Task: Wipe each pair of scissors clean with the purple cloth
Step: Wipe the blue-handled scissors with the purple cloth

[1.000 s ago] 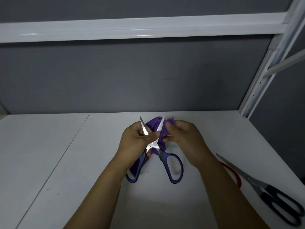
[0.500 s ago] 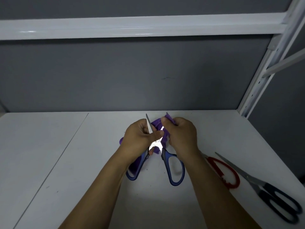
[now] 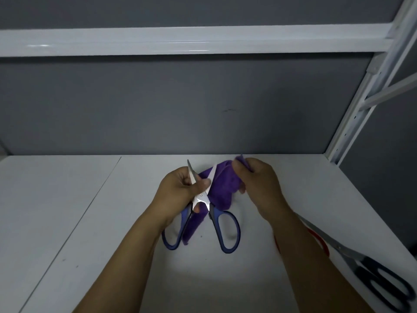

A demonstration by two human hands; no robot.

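Head view: blue scissors point(image 3: 200, 199) were held open in an X above the table point(image 3: 67, 211), L blade gripped near the pivot by the left hand point(image 3: 180, 190). Vs. 0.5 s ago, the cloth point(image 3: 223, 184) had been drawn up and off the R blade by the right hand point(image 3: 259, 184), its top edge pinched there; that blade was bared. One stroke was judged done, the other blade prob. still to be wiped. Black scissors point(image 3: 358, 263) & a red pair point(image 3: 325, 247), far right, lay untouched.

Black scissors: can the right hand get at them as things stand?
Probably yes: the right hand must first drop the cloth it grips, but the black scissors lie uncovered on the table to its right.
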